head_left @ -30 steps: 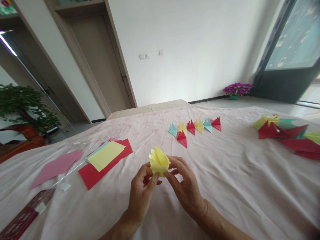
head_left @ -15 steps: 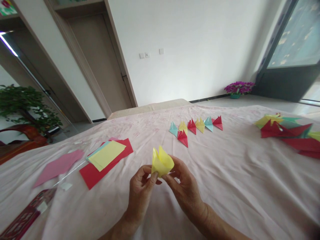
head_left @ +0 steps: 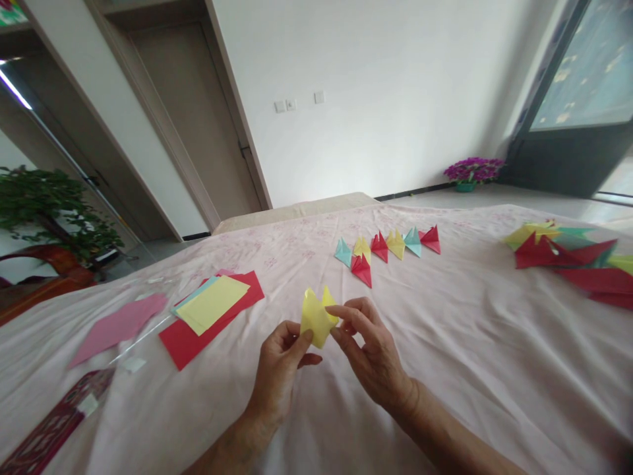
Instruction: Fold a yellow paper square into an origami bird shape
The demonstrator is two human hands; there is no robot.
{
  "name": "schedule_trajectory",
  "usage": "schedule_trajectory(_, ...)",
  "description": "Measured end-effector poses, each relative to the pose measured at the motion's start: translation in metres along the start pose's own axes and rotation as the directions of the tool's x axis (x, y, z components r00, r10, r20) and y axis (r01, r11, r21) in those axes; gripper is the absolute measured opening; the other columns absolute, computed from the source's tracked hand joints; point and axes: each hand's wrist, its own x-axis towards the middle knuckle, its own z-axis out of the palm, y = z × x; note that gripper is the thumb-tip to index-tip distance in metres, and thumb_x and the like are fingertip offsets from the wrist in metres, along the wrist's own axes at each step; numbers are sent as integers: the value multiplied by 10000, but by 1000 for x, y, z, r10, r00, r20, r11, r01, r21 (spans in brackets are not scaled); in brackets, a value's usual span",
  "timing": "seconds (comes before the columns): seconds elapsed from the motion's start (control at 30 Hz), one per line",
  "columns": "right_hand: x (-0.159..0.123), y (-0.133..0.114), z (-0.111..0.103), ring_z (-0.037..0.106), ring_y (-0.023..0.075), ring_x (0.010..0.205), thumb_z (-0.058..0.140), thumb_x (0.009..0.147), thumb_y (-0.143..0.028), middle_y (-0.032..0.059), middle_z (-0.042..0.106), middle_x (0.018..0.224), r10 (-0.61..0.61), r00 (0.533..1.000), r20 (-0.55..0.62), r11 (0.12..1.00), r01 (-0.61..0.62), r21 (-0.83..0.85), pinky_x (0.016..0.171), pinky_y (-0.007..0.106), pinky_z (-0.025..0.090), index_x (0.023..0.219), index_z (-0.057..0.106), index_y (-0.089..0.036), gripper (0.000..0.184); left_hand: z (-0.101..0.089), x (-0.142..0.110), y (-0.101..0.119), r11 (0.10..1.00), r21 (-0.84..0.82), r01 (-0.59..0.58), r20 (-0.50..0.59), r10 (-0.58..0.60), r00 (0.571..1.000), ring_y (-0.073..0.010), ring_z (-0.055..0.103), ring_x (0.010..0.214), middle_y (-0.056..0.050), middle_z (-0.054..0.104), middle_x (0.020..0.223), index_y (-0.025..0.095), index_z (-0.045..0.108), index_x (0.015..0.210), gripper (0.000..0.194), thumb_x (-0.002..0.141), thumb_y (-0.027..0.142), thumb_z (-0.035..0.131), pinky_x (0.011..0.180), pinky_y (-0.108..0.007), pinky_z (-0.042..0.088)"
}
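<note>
A partly folded piece of yellow origami paper is held up above the tablecloth, two points standing at its top. My left hand pinches its lower left side, thumb in front. At its right edge is my right hand, with the index finger laid on the front of the right flap and the thumb by the lower corner. Beyond the paper stand small folded paper pieces in a row, among them a red one, a light blue one and a yellow one.
On the left lie a yellow sheet, red sheets, pink paper and a dark red patterned case. Larger folded papers are piled at far right. Pink cloth covers the table, wrinkled in places.
The yellow paper has gone from a rounded, opened cup to a flatter shape. My right index finger has come round onto its front flap; my left hand keeps its pinch.
</note>
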Motion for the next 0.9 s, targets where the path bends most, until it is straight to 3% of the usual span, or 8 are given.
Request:
schedule_trajectory(0.13,8,3,-7,509,137,696,552,913,-262,22,507,847,42,999,7,999,-42,-2,627,280,467,896,629,-215,91,0,0,1,1000,-10,20,-6,-20,1000,-116,580,703,1,621,776,152,635,780,235,729,349,753,579,-216,552)
schedule_trajectory(0.33,14,13,-10,516,149,748,501,939,-364,12,480,814,182,982,51,979,-186,78,670,277,460,713,591,-200,293,3,-2,3,997,-40,70,-11,-71,997,-122,590,718,-10,624,802,148,643,786,260,697,353,776,541,-200,538)
schedule_trajectory(0.5,12,20,-4,533,147,757,521,928,-341,14,512,828,209,977,43,976,-211,49,679,275,469,788,645,-204,232,5,-6,3,995,-49,87,3,-86,996,-119,588,711,-7,620,802,150,643,784,256,685,334,792,546,-201,545)
schedule_trajectory(0.6,9,17,-1,504,118,654,601,872,-284,15,531,882,201,975,-99,979,-204,-15,614,263,464,946,651,-212,115,4,-5,2,995,-67,79,-18,-81,997,-115,593,711,-6,622,804,150,640,800,260,686,327,792,556,-200,549)
schedule_trajectory(0.7,7,12,0,516,117,654,629,846,-224,25,548,908,119,975,-189,989,-133,-65,597,259,473,917,660,-221,78,3,-4,1,995,-80,58,-35,-61,998,-111,596,712,-3,619,798,147,633,801,258,692,320,789,575,-201,558)
schedule_trajectory(0.9,1,9,3,611,159,798,569,893,-204,55,586,1047,29,987,-158,988,-53,-145,702,310,533,1013,690,-268,182,3,-5,2,997,-71,-5,-50,2,999,-116,596,738,-2,623,817,152,635,806,236,716,324,770,607,-221,570)
